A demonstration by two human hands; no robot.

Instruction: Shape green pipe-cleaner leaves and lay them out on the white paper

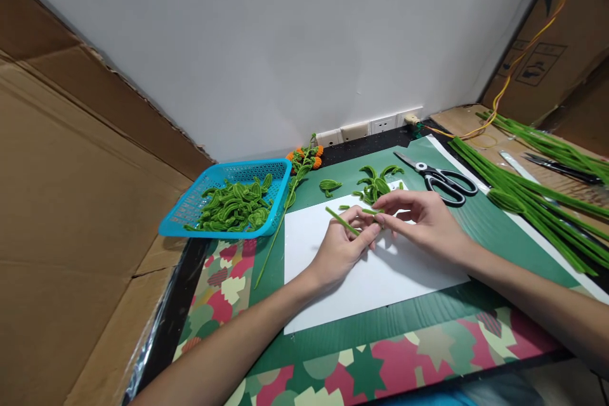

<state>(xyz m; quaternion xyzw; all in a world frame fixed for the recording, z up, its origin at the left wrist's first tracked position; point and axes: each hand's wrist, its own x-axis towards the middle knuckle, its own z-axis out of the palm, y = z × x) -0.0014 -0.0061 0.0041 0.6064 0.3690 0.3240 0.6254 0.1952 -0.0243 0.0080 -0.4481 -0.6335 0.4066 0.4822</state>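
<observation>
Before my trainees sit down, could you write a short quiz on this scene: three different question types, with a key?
1. True or false: the scissors lie inside the blue basket.
2. What does the left hand hold? (a) an orange flower (b) a thin green strip (c) a sheet of paper
3. Fill in: as the camera sees it, the flowers lie just to the ____ of the basket.

Key:
1. False; they lie on the green mat, beyond the right hand.
2. b
3. right
</observation>
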